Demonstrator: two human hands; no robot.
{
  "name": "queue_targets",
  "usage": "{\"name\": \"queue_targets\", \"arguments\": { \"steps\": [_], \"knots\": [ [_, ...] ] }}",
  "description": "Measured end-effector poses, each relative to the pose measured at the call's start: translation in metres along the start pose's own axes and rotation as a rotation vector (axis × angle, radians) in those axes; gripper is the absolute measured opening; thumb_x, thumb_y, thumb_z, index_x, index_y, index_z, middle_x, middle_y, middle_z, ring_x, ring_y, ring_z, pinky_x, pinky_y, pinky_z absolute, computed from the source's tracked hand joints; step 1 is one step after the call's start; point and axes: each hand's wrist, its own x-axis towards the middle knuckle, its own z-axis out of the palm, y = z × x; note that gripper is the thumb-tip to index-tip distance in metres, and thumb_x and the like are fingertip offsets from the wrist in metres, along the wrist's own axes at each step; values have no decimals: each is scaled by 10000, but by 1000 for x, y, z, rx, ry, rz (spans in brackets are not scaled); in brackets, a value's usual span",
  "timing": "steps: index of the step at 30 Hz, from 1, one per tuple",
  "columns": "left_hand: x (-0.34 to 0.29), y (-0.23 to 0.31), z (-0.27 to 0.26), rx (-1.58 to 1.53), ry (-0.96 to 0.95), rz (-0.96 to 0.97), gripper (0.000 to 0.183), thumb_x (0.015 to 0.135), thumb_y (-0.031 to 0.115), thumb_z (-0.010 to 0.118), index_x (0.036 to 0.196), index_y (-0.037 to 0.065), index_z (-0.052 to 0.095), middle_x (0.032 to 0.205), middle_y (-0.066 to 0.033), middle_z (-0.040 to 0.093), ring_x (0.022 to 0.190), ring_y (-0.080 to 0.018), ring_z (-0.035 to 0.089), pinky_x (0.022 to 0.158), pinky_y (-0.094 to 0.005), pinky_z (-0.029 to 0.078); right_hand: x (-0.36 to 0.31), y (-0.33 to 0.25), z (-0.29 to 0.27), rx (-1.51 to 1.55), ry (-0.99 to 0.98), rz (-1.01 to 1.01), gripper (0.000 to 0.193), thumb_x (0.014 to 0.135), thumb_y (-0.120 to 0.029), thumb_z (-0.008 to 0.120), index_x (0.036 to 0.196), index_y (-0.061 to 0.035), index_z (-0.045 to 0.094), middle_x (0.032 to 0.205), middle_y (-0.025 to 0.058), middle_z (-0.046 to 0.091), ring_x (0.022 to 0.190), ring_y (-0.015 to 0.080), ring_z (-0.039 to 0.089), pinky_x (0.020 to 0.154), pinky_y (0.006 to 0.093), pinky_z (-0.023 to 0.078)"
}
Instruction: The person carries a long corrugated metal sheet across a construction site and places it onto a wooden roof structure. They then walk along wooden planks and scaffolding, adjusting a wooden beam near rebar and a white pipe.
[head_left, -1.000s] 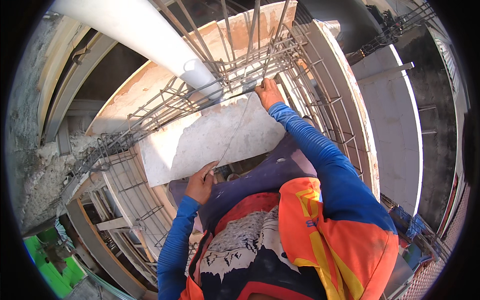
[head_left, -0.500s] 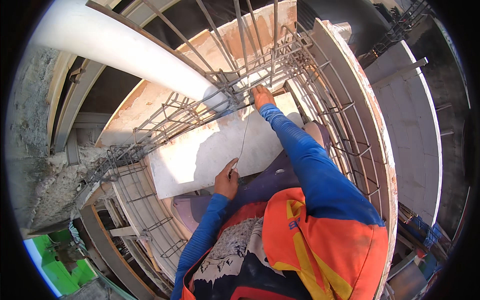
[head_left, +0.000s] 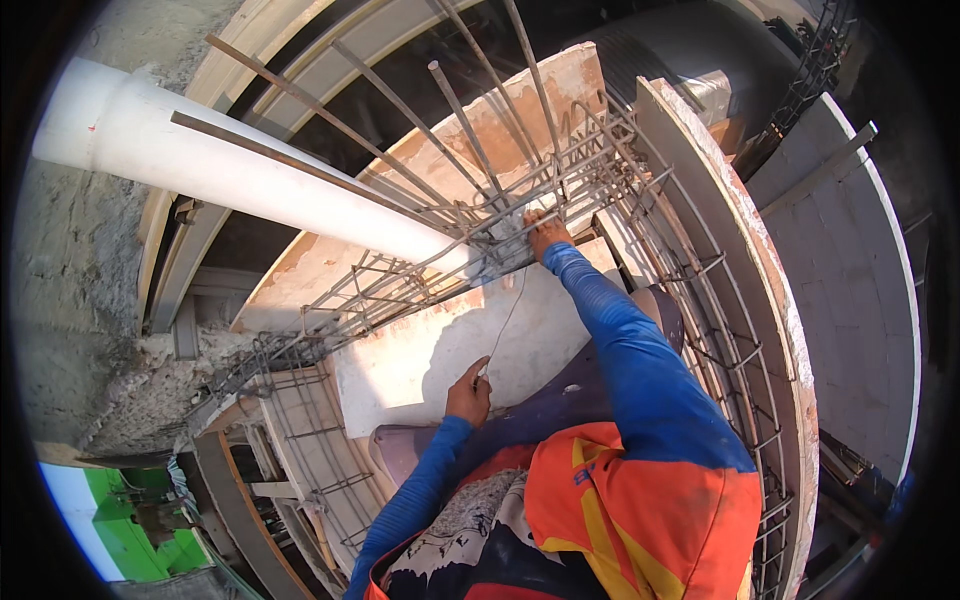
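My left hand (head_left: 469, 394) is closed in a pinch over the pale board (head_left: 400, 360), with a small whitish bit showing at the fingertips. From there a thin wire (head_left: 508, 318) runs up across the board toward my right hand (head_left: 547, 233). That hand reaches in among the steel reinforcing bars (head_left: 480, 212) where upright and lying bars cross. Its fingers are bent and closed at the bars; what they grip is hidden. Just left of it, the lower end of a white pipe (head_left: 400, 238) meets the bar cage.
A curved formwork panel (head_left: 745, 240) rises on the right, with a bent rebar cage (head_left: 720, 330) along its inside. Several bar ends (head_left: 435, 68) stick up ahead. Another rebar cage (head_left: 315, 435) lies at the left, beside rough concrete (head_left: 160, 390). Another curved panel (head_left: 850, 270) stands farther right.
The view has shifted, so the whole scene sits a little lower and farther right. Both hands keep nearly the same places relative to the board and bars, with the wire still stretched between them.
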Motion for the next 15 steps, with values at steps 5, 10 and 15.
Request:
{"name": "queue_targets", "arguments": {
  "steps": [5, 10, 15],
  "knots": [
    [13, 5, 3, -13, -8, -52, 354, 914, 130, 496, 1263, 122, 556, 720, -110, 626, 593, -179, 609, 616, -325, 498, 9, 4, 11, 91, -24, 46, 523, 949, -174, 273, 1466, -114, 223, 1527, 42, 236, 1409, 196, 203, 1141, 377, 214],
    [49, 2, 28, -159, -64, -104, 331, 926, 165, 512, 1243, 81, 561, 740, -94, 631, 549, -152, 597, 573, -299, 495, 12, 12, 29, 64, 74, 8, 543, 947, -192, 334, 1470, -111, 213, 1536, 55, 203, 1413, 201, 190, 1137, 338, 205],
    [81, 0, 64, -287, -72, -74, 302, 933, 188, 513, 1207, 84, 586, 733, -96, 615, 582, -145, 598, 588, -301, 498, 17, 7, 30, -96, 47, -27, 557, 947, -171, 275, 1468, -22, 145, 1537, 106, 180, 1425, 230, 148, 1147, 327, 173]
  ]
}}
